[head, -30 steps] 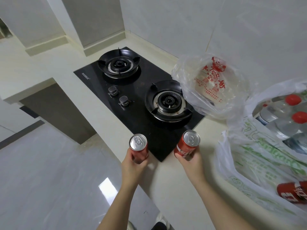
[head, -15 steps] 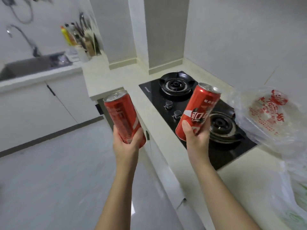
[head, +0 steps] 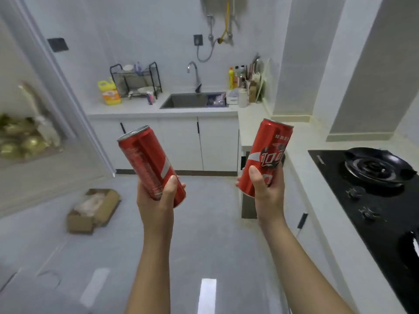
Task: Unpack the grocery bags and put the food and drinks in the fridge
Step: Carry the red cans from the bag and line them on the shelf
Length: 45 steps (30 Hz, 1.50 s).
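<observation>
Before the sink now, both cans stay gripped.

A small home kitchen.
A steel sink with a curved tap is set into a pale worktop over white cupboards on the far wall. A wire dish rack and a yellow detergent jug stand to its left, and bottles crowd the corner to its right. A black gas hob with a round burner lies in the right-hand worktop. An open cardboard box sits on the glossy floor.
</observation>
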Each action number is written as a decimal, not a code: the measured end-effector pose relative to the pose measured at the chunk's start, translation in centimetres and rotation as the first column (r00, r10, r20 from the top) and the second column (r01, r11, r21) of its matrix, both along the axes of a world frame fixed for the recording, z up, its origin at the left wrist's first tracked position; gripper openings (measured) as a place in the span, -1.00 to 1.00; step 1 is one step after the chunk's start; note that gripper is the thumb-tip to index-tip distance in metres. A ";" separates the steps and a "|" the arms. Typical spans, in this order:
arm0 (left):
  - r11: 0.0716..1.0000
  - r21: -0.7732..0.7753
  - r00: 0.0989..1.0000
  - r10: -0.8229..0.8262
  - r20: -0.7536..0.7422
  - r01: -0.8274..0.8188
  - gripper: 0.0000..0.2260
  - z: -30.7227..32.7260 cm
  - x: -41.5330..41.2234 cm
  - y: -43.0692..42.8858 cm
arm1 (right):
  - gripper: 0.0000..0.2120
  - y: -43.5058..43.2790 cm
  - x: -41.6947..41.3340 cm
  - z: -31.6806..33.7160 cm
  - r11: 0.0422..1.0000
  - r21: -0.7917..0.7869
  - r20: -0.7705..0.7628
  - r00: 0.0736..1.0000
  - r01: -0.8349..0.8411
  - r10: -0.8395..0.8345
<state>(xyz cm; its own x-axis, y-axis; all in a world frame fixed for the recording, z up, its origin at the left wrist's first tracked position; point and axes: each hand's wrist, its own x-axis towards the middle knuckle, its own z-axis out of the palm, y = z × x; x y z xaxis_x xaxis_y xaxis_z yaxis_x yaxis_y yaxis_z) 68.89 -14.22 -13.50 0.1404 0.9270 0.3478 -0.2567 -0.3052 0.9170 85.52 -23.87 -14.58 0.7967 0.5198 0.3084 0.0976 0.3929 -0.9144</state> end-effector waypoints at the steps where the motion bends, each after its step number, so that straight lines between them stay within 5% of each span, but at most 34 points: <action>1: 0.999 0.013 0.999 0.040 -0.001 -0.040 -0.44 0.4 -1.4 0.5 | -0.42 1.4 -1.0 0.3 0.999 -0.003 0.000 0.999 -0.052 0.052; 5: 0.979 0.051 0.979 0.201 -0.023 -0.199 -0.63 1.8 -6.3 2.0 | -0.50 6.5 -4.8 1.5 0.968 -0.021 0.045 0.967 -0.249 0.250; 8: 0.946 0.084 0.946 0.318 -0.055 -0.313 -0.58 2.5 -9.1 2.2 | -0.63 9.5 -7.2 1.8 0.926 -0.025 0.056 0.924 -0.378 0.378; 11: 0.896 0.084 0.894 0.441 -0.079 -0.435 -0.61 2.8 -11.4 1.8 | -0.55 11.9 -9.0 1.6 0.869 -0.032 0.040 0.868 -0.494 0.495; 21: 0.576 0.081 0.575 0.817 -0.041 -0.813 -0.71 3.6 -13.8 -2.2 | -0.35 16.4 -14.2 3.4 0.501 -0.007 0.163 0.494 -0.865 0.854; 34: 0.278 0.197 0.287 0.958 0.019 -0.940 -0.69 8.8 -15.6 -9.6 | -0.57 13.3 -20.2 8.6 0.172 0.075 0.311 0.187 -0.982 0.932; 45: 0.148 0.333 0.169 0.985 0.036 -0.931 -0.80 13.6 -16.8 -13.4 | -0.47 9.5 -23.7 12.6 0.122 0.167 0.333 0.173 -0.978 0.927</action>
<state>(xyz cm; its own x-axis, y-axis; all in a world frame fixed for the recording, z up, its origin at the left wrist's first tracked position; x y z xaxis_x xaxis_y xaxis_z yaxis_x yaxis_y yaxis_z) 52.13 -27.63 0.08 -0.7275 0.2439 0.6413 0.5366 -0.3801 0.7534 61.77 -14.40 -1.99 -0.3360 0.6926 0.6383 -0.4716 0.4629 -0.7505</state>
